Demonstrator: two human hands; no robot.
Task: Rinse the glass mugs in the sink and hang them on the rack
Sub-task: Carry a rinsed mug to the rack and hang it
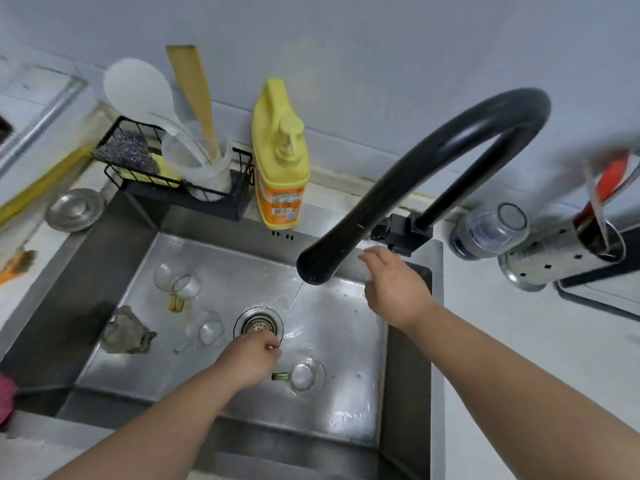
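A clear glass mug (pixel 306 375) with a green handle stands upright on the floor of the steel sink (pixel 408 341), near the front. My left hand (pixel 249 360) is curled at that handle, its fingers closed over the handle's end. Two more mugs lie on their sides at the sink's left: one with an amber handle (pixel 180 287) and a clear one (pixel 207 329). My right hand (pixel 393 291) hovers with its fingers apart just below the black faucet's lever (pixel 382 233). Another glass mug (pixel 491 232) hangs sideways by the perforated metal rack (pixel 550 258) on the right counter.
The black faucet spout (pixel 322 265) arches over the sink's middle, above the drain strainer (pixel 258 323). A grey cloth (pixel 126 330) lies at the sink's left. Behind stand a yellow detergent bottle (pixel 280 157) and a black wire caddy (pixel 173 178) with utensils. A metal lid (pixel 74 209) rests on the left counter.
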